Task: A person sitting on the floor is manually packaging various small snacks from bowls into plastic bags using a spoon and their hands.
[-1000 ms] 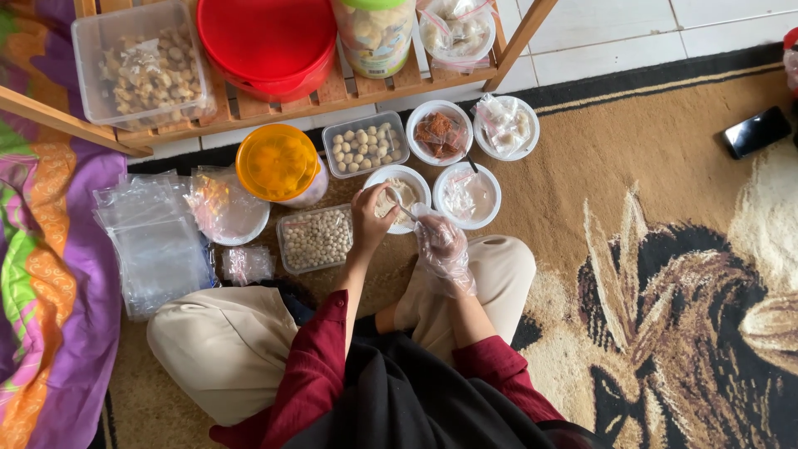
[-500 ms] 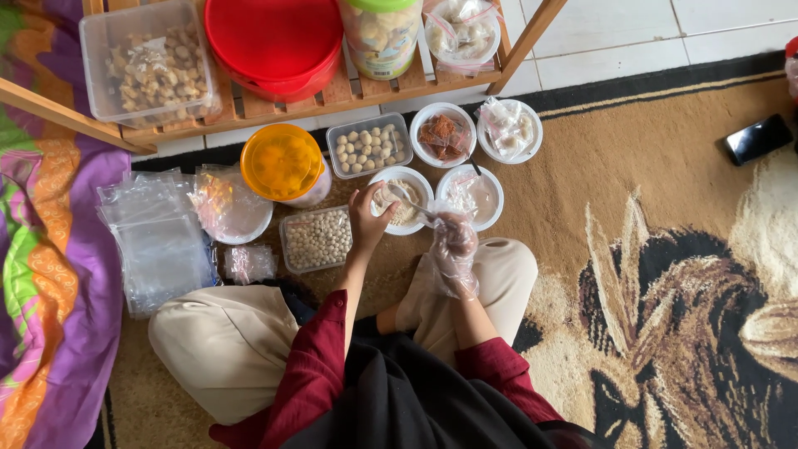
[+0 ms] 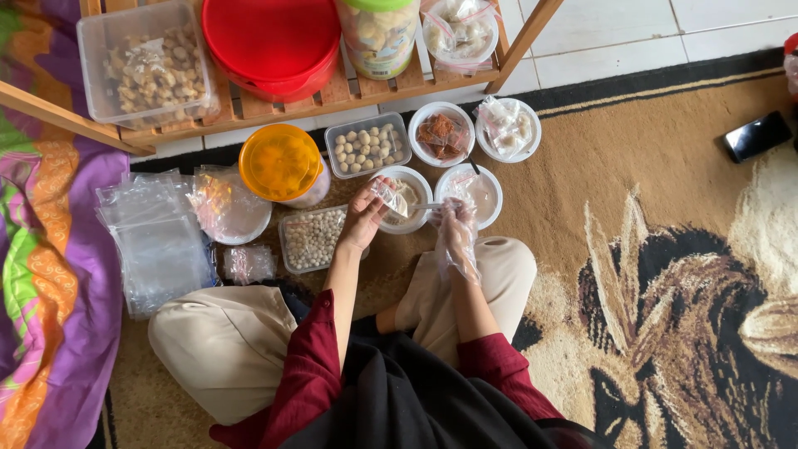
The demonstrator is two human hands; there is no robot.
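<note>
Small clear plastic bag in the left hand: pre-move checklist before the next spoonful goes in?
1. Small clear plastic bag pinched in the bare left hand: ok.
2. Bag held over the white round bowl of pale powder, so spills would probably land in it: ok.
3. Bag mouth open: cannot tell, too small.
4. Metal spoon gripped by the right hand in a clear plastic glove: ok.
5. Spoon loaded: cannot tell.
6. Neighbouring white round bowl of white powder apart from the spoon's bowl end: ok, though the gloved hand sits close to it.
</note>
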